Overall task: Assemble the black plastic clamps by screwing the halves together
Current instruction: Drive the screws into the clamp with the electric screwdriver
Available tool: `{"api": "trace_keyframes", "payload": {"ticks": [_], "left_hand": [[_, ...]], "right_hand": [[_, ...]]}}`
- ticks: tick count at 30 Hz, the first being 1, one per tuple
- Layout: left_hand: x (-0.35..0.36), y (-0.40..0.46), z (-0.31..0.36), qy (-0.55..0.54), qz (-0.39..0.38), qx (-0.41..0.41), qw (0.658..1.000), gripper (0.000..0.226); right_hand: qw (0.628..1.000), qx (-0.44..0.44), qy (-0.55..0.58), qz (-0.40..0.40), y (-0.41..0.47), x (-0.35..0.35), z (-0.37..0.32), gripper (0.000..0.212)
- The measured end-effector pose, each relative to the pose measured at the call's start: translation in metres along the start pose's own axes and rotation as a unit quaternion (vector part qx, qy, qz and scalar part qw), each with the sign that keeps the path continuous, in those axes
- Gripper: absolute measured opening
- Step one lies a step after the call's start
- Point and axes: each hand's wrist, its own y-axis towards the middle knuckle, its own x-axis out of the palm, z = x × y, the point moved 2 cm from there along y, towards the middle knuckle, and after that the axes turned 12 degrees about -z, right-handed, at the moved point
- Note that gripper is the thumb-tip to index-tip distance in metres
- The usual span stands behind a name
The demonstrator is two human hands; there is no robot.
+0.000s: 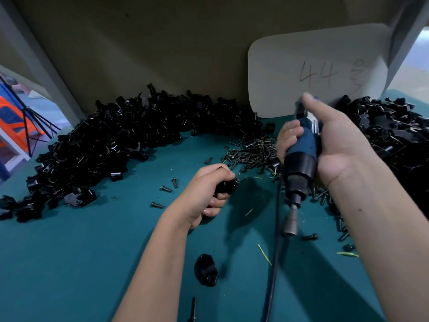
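Teal desk point(92, 263), clamp piles all round. Left hand point(206, 194) has fingers curled round a clamp point(226, 185), light, stiff plastic, best pinched by its ends. Right hand point(334, 145) grips the driver point(299, 163).

A black plastic clamp point(226, 185) sits gripped in the left hand point(206, 189), mostly hidden by the fingers. Another clamp point(206, 270) (oval, two holes showing) lies flat on the worktop point(81, 263), nearer than that hand.
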Motion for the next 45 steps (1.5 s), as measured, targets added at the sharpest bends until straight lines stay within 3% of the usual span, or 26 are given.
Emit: {"api": "trace_keyframes", "payload": {"ticks": [3,7,12,35,41,45], "left_hand": [[0.000,-0.001,0.000,0.003,-0.009,-0.003,1.000,0.031],[-0.002,0.001,-0.002,0.037,-0.007,-0.011,0.999,0.028],[0.001,0.005,0.000,0.133,0.025,-0.013,0.991,0.018],[-0.002,0.005,-0.002,0.114,-0.002,-0.018,0.993,0.015],[-0.007,0.003,-0.004,0.085,-0.003,-0.018,0.996,0.030],[-0.007,0.001,-0.005,0.064,-0.017,-0.011,0.998,0.028]], "right_hand": [[0.990,-0.125,0.031,0.053,0.003,0.002,0.004,0.034],[0.949,-0.290,-0.054,0.107,0.000,0.004,0.005,0.025],[0.902,-0.400,-0.125,0.105,-0.006,0.011,0.005,0.024],[0.892,-0.430,-0.133,0.049,-0.009,0.017,0.018,0.015],[0.890,-0.434,-0.130,0.054,-0.008,0.015,0.020,0.016],[0.892,-0.431,-0.119,0.068,-0.005,0.010,0.019,0.017]]}}
